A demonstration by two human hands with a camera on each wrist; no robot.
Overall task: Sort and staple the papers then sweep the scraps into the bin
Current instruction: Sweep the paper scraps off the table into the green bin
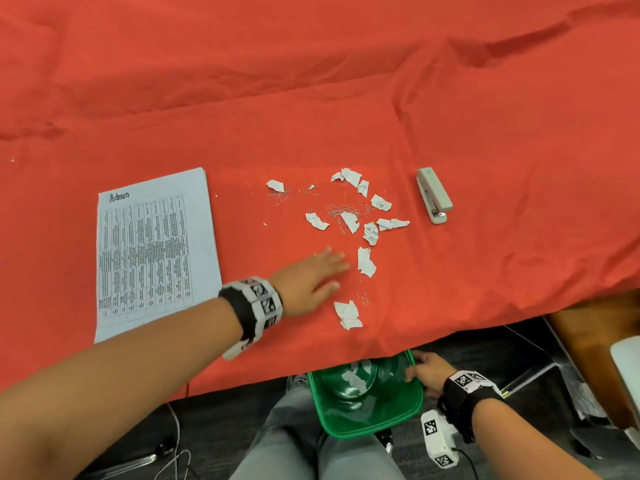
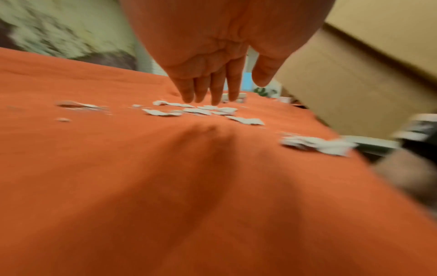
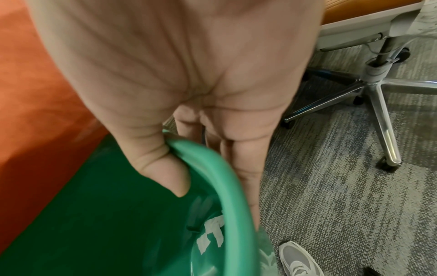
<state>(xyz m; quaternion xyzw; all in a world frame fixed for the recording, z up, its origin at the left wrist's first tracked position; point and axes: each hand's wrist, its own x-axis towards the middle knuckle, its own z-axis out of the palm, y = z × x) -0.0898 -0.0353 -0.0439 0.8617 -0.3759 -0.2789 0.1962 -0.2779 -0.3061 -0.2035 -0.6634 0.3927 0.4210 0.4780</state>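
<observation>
From the head view, my left hand (image 1: 313,278) lies flat with straight fingers on the red cloth (image 1: 311,98) at mid-frame, just beside torn paper scraps (image 1: 349,221) that reach near the cloth's lower edge, with the stapler (image 1: 434,199) to their right, the papers (image 1: 156,252) at left and bare cloth above. From the left wrist, my fingers (image 2: 232,82) point down, spread narrowly, over blurred scraps. From the right wrist, my right hand (image 3: 189,102) grips the rim of the green bin (image 3: 212,168) at lower centre, thumb inside, white scraps lying in it.
</observation>
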